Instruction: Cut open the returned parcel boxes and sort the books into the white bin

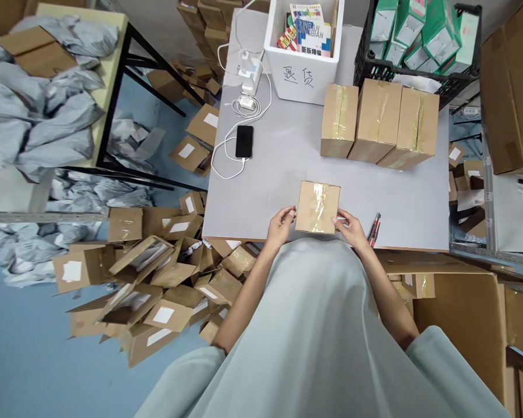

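Note:
A small cardboard box [314,207], sealed with shiny clear tape across its top, sits near the front edge of the grey table [274,191]. At its lower right corner, my right hand [351,228] grips the side, with the thumb against the cardboard. My left hand [281,225] is at the box's left side, fingers loosely bent and partly apart; a narrow gap seems to separate the fingertips from the box. Just right of my right hand lies a red and black utility knife [374,230].
Three taped cartons [375,119] stand behind, beside a white foam bin [298,78] of books and a black crate [361,64] of green boxes. A phone [244,141] charges at left. Opened boxes [165,313] cover the floor; grey parcels [61,116] fill the left shelf.

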The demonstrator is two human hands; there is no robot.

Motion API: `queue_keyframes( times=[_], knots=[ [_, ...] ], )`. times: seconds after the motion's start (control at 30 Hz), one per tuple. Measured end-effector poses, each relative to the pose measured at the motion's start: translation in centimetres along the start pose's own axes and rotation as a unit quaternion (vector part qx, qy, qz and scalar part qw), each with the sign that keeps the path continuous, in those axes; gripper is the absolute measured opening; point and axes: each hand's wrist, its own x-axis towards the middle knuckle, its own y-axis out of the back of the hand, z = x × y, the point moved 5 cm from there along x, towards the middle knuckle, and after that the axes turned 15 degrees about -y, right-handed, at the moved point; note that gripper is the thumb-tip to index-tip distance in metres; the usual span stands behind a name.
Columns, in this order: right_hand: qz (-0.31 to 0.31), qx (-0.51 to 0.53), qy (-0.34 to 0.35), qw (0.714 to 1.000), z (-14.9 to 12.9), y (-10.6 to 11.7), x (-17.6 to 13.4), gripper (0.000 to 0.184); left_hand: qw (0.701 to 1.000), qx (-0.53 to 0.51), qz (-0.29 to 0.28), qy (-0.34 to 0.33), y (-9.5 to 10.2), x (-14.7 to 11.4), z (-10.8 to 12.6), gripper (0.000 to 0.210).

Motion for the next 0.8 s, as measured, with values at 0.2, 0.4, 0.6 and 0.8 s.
queue_keyframes(
  times=[0.2,0.4,0.6,0.8],
  knots=[
    [0.046,0.030,-0.033,0.998,2.7,5.5,-0.6,0.076,0.996,0.025,-0.008,0.088,-1.1,1.6,-4.5,0.041],
    [0.192,0.004,-0.024,0.981,4.5,10.1,-2.4,0.084,0.993,0.012,-0.051,0.108,-4.9,2.1,-6.3,0.040],
    [0.177,0.030,-0.067,0.981,5.2,9.3,-2.2,0.100,0.995,-0.001,-0.066,0.079,-6.3,1.8,-5.5,0.037],
    [0.064,0.057,-0.082,0.993,4.2,5.5,-0.4,0.094,0.998,0.018,-0.016,0.052,-1.2,1.2,-4.6,0.038]
  ],
)
